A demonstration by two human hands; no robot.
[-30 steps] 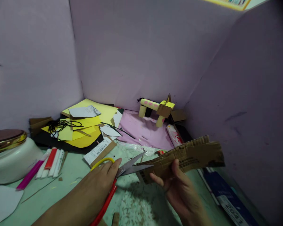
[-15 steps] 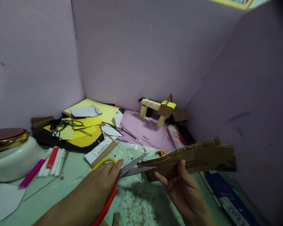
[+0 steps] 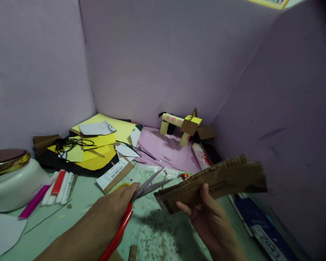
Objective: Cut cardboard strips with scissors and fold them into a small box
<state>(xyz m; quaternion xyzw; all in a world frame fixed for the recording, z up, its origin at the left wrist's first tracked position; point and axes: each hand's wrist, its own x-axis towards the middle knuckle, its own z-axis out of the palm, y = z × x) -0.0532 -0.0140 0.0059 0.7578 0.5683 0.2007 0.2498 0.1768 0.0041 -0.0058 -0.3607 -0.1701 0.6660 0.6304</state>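
Observation:
My left hand (image 3: 108, 214) is closed on a pair of scissors (image 3: 136, 203) with red and yellow handles. Their grey blades are slightly apart and point right, with the tips just short of the cardboard's left end. My right hand (image 3: 209, 221) grips a long brown corrugated cardboard strip (image 3: 214, 181) from below, thumb on its front face. The strip is held in the air, tilted up to the right, above the green table (image 3: 78, 203).
Yellow paper sheets (image 3: 97, 145), black cord and a barcode label lie at the back left. Several markers (image 3: 57, 186) rest next to a white gold-rimmed container (image 3: 11, 181). A small cardboard-and-tube figure (image 3: 180, 127) stands on pink paper (image 3: 165, 150). Purple walls close in the back and right.
The scissor blades have closed most of the way and pulled back out of the cardboard's left end. The cardboard strip has shifted slightly left.

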